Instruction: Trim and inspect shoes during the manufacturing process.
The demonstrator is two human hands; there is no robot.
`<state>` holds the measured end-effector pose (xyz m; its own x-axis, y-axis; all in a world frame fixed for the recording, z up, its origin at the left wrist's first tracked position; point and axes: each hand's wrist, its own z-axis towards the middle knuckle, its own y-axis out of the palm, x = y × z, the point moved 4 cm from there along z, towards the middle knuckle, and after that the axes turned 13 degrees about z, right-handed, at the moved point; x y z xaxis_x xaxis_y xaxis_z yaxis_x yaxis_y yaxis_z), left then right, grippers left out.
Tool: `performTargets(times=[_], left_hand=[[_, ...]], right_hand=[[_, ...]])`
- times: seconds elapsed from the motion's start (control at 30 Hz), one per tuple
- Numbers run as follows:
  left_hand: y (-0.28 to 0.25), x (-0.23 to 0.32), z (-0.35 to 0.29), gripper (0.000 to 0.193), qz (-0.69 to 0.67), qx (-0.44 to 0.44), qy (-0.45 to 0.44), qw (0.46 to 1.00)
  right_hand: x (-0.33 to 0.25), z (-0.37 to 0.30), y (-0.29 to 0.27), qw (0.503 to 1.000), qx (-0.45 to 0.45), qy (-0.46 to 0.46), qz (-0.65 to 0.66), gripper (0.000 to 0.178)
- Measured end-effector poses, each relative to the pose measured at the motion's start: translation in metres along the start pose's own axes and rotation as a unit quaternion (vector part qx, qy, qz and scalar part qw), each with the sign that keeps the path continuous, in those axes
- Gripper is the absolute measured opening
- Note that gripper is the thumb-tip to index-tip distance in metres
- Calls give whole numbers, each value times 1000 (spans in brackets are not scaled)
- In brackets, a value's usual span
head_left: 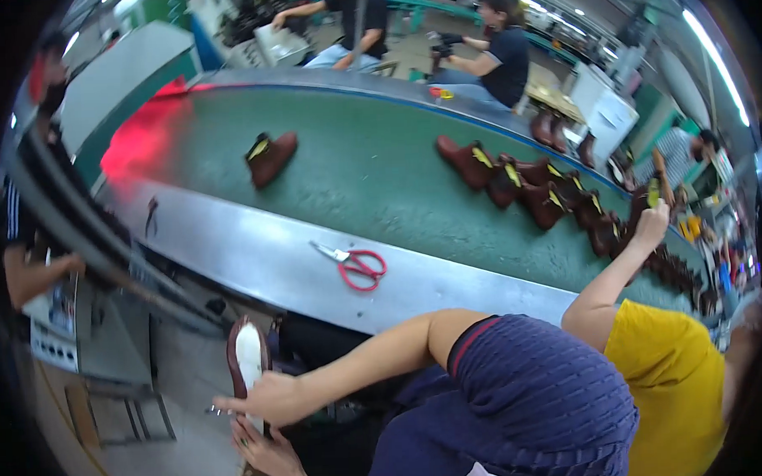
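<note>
A dark red-brown boot point(233, 361) is turned with its white underside showing, below the near edge of the conveyor. My left hand point(269, 453) holds it from below, fingers wrapped around its lower end. Across the boot lies my right hand point(275, 399), reaching over from the right with its fingers curled. A small shiny metal tool point(214, 410) sticks out past these fingers; its kind is too small to tell. Red-handled scissors point(361, 270) rest, blades apart, on the metal ledge above my right forearm.
The green conveyor belt point(346, 197) carries a single boot point(271, 159) and a row of several boots point(507, 181) at right. A co-worker in yellow point(667, 371) beside me touches one boot. A dark tool point(151, 217) lies on the metal ledge point(221, 235). Other people sit across the belt.
</note>
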<state>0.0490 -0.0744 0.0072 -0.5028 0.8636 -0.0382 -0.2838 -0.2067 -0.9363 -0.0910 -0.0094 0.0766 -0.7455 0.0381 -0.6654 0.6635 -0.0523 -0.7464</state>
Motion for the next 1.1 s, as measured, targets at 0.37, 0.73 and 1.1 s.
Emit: performTargets(times=[0.37, 0.73, 1.1], left_hand=[[-50, 8, 16, 58, -85, -40, -89, 992], [-48, 5, 8, 69, -140, -52, -171, 974], [-38, 1, 1, 92, -193, -19, -192, 962]], right_hand=[[-3, -1, 6, 998, 31, 17, 54, 83], [9, 10, 25, 999, 18, 6, 30, 78], [15, 24, 36, 997, -67, 16, -23, 97]])
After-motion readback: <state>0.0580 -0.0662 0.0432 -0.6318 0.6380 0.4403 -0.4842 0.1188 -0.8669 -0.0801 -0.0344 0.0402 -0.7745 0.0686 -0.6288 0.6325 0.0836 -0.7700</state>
